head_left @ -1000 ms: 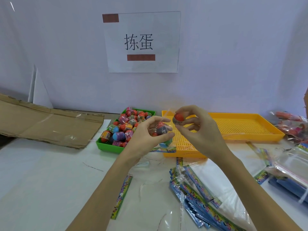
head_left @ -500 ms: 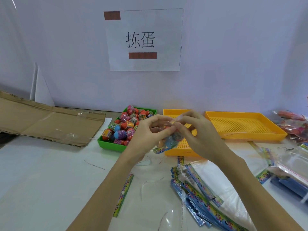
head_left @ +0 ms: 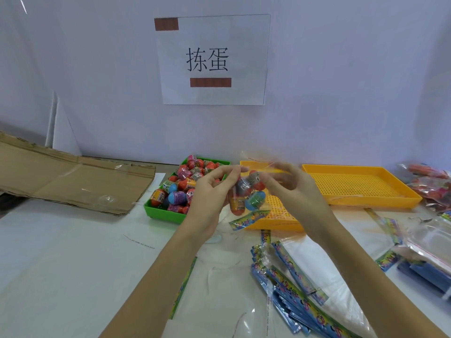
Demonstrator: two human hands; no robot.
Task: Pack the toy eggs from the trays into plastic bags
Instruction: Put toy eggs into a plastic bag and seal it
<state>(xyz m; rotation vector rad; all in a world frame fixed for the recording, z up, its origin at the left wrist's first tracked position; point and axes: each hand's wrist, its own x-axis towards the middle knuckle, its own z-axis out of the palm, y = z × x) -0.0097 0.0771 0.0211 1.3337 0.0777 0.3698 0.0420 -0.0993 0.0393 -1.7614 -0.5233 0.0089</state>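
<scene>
A clear plastic bag (head_left: 246,198) with several toy eggs inside hangs in the air between my hands, above the table's middle. My left hand (head_left: 214,189) pinches the bag's top edge at the left. My right hand (head_left: 290,189) pinches the top edge at the right; it is blurred. A colourful printed strip runs along the bag's bottom. Behind my left hand stands a green tray (head_left: 161,212) heaped with toy eggs (head_left: 183,184) in red, orange, blue and purple.
Two yellow perforated trays (head_left: 361,189) stand at the back right. A pile of flat printed bags (head_left: 292,286) lies at the front right, filled bags (head_left: 432,184) at the far right. Flattened cardboard (head_left: 68,179) lies at the left. A paper sign (head_left: 212,59) hangs on the wall.
My right hand put the red egg it held into the bag. Both hands now hold the bag's top edge and have drawn slightly apart, and the bag hangs lower with more eggs.
</scene>
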